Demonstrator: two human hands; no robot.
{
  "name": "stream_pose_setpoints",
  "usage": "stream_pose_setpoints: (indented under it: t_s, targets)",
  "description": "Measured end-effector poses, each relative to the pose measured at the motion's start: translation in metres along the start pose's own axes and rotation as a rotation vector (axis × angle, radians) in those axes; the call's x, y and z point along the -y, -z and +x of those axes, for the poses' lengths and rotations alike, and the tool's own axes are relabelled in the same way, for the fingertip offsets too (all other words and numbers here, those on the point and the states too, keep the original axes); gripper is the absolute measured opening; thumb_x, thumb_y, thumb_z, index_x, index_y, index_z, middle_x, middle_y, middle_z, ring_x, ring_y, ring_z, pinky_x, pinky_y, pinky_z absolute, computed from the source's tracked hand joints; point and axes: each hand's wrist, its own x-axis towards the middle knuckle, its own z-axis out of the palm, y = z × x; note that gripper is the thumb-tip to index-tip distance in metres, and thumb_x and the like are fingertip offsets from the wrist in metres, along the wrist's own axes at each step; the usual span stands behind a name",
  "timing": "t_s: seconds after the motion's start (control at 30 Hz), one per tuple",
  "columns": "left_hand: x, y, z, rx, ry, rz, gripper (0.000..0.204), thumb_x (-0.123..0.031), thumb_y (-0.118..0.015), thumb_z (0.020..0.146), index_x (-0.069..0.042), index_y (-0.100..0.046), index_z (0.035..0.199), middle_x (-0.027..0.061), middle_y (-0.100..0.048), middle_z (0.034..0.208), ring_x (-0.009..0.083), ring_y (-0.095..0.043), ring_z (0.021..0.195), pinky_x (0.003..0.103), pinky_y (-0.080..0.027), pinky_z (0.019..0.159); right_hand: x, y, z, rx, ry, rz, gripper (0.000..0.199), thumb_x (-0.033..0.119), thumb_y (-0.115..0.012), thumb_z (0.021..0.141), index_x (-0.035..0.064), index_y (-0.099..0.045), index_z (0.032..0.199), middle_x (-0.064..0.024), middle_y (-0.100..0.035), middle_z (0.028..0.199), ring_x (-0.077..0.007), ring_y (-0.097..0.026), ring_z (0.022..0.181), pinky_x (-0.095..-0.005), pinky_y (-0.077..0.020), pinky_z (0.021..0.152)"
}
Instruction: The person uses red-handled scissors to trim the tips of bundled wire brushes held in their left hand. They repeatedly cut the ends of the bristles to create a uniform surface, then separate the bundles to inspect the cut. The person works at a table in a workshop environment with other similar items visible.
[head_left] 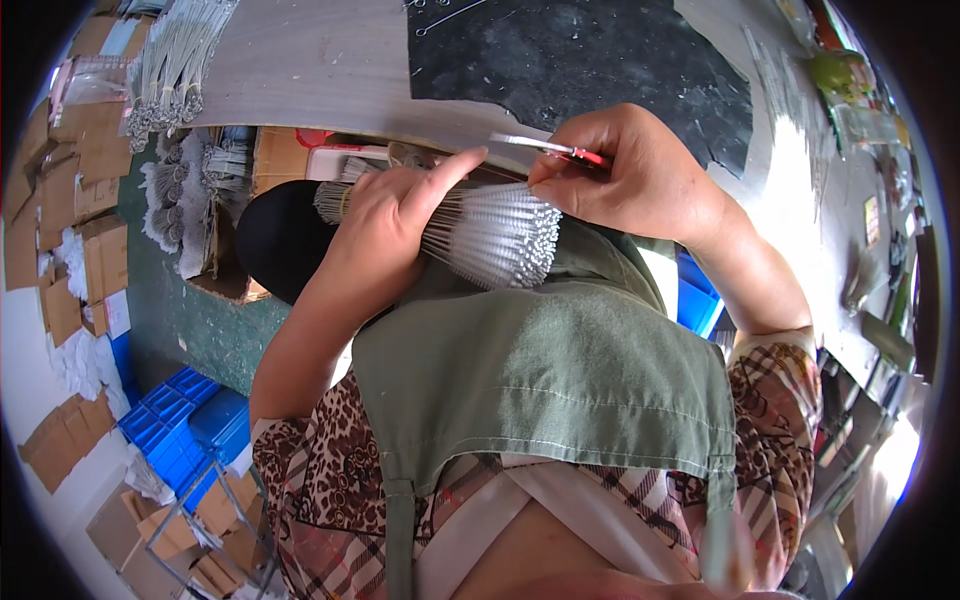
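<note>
My left hand (385, 225) is wrapped round a thick bundle of thin wire brushes (500, 240) with white bristles, held over my lap. Their bristled ends fan out to the right, and the thin wire ends stick out left of the hand. In my right hand (640, 170) is a pair of small scissors (520, 143) with silvery blades and red on the handle; the grip is mostly hidden by the palm. The blades point left above the bundle. Thumb and finger of that hand pinch at the bundle's upper right edge; whether they hold a single brush cannot be told.
Ahead is a grey table (310, 60) with a black mat (580, 60). Wire bundles (175, 70) lie at its far left. Below them stands a cardboard box (225, 285) of more brushes, beside a black round seat (285, 240). Blue crates (180, 425) are lower left.
</note>
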Motion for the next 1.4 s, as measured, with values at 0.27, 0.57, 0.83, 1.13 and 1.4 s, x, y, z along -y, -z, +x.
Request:
stream_pose_setpoints:
  t_s: [0.27,0.57,0.83,1.13,1.4]
  targets:
    - [-0.004,0.012,0.0,-0.014,-0.227,0.096,0.065,0.006,-0.057,0.068,-0.025,-0.053,0.125,0.0074,-0.059,0.094,0.0245,-0.057,0.087,0.036,-0.041,0.079,-0.018,-0.014,-0.01,-0.141,-0.141,0.444,0.012,0.01,-0.068,0.082,-0.0012,-0.067,0.085,-0.001,-0.065,0.075,-0.0049,-0.057,0.074,-0.0223,-0.0472,0.069]
    - [-0.012,0.019,0.002,0.043,-0.174,0.198,0.058,0.001,-0.057,0.072,-0.028,-0.056,0.122,0.0072,-0.06,0.097,0.0253,-0.057,0.09,0.035,-0.042,0.082,-0.016,-0.024,-0.015,-0.229,-0.188,0.447,0.012,0.011,-0.069,0.082,-0.0003,-0.066,0.085,0.0,-0.064,0.077,-0.004,-0.056,0.072,-0.0207,-0.0469,0.067]
    - [-0.017,0.023,0.001,0.066,-0.157,0.257,0.055,-0.003,-0.056,0.075,-0.029,-0.055,0.124,0.0066,-0.059,0.097,0.0247,-0.056,0.089,0.036,-0.041,0.082,-0.026,-0.034,-0.01,-0.279,-0.189,0.511,0.012,0.012,-0.07,0.081,0.0016,-0.066,0.084,0.0018,-0.062,0.073,-0.0035,-0.053,0.068,-0.02,-0.0443,0.061]
    - [-0.017,0.023,0.006,0.121,-0.154,0.193,0.055,-0.003,-0.055,0.075,-0.025,-0.054,0.126,0.0075,-0.061,0.099,0.0242,-0.057,0.089,0.035,-0.04,0.08,-0.031,-0.034,-0.012,-0.451,-0.028,0.363,0.008,0.009,-0.065,0.082,0.0008,-0.065,0.082,0.0028,-0.061,0.071,-0.0032,-0.052,0.066,-0.0204,-0.0431,0.059]
    - [-0.013,0.021,0.007,0.162,-0.121,0.078,0.057,0.003,-0.055,0.074,-0.02,-0.051,0.126,0.0089,-0.062,0.099,0.0259,-0.059,0.091,0.036,-0.041,0.083,-0.04,-0.007,-0.008,-0.38,-0.105,0.398,0.014,0.017,-0.068,0.084,0.0029,-0.065,0.085,0.0038,-0.059,0.073,-0.003,-0.051,0.069,-0.02,-0.0425,0.063]
